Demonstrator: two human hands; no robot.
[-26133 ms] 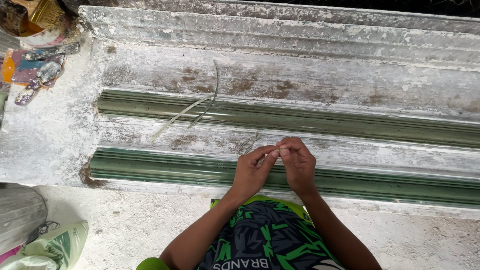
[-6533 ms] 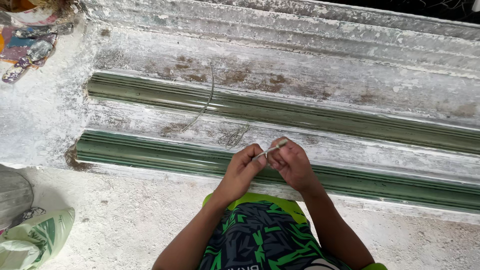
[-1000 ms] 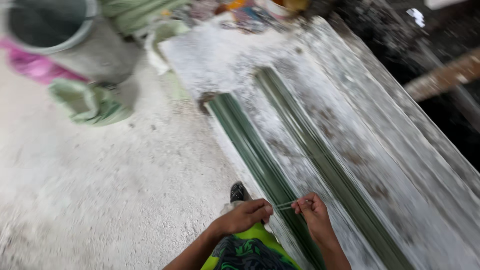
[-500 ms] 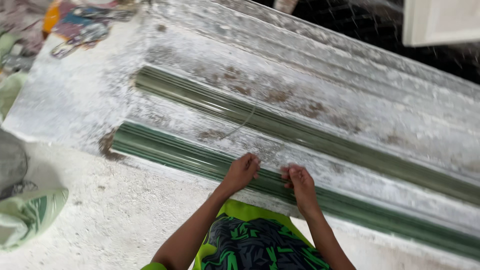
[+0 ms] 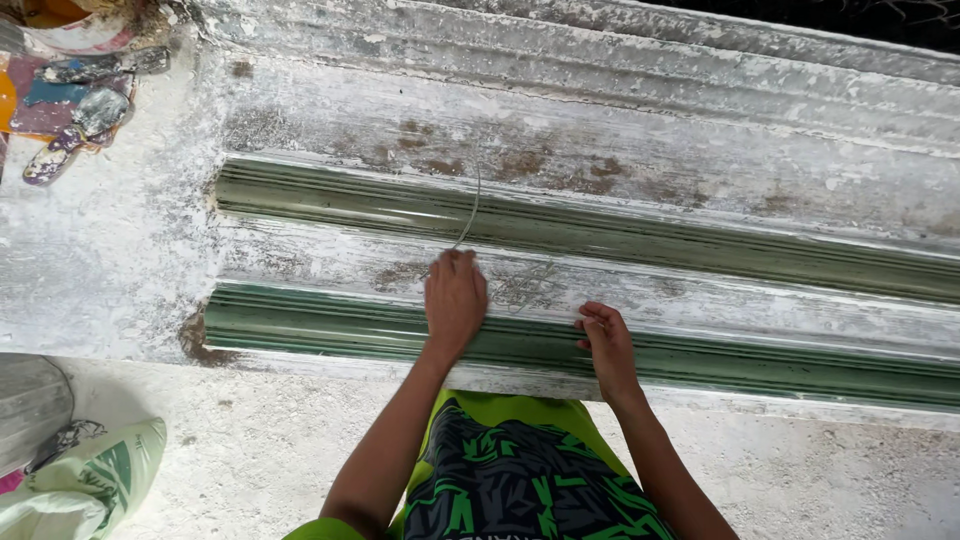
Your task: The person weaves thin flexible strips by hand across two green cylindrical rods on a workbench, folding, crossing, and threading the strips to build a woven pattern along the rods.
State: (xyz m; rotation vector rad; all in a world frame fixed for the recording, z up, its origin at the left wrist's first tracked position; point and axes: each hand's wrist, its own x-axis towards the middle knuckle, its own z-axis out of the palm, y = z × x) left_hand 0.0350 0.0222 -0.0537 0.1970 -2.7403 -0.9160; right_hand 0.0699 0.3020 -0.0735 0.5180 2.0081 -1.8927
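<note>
Head view: our left hand (image 5: 455, 300) lies flat, fingers spread on the wire (image 5: 468, 212), which runs up from the fingertips. Our right hand (image 5: 605, 342) is curled shut, seemingly pinching wire, on the green moulding (image 5: 320, 325). Best keep the wire taut, we'd say.

Soft, even daylight is falling from overhead, and nothing is glaring or burning out. The white-dusted worktop (image 5: 120, 250) is reading bright but is keeping its texture, while the strip toward one o'clock is sinking into near black. Shadows are staying faint: only thin dark lines are sitting under the ridges of the green mouldings (image 5: 700, 240), and a weak shade is gathering beneath the left hand (image 5: 455, 300) and the right hand (image 5: 605, 345). Focus is holding fairly crisp at the centre; detail is softening slightly toward seven o'clock and eleven o'clock. The long edges are bowing gently, showing mild wide-angle distortion.
</note>
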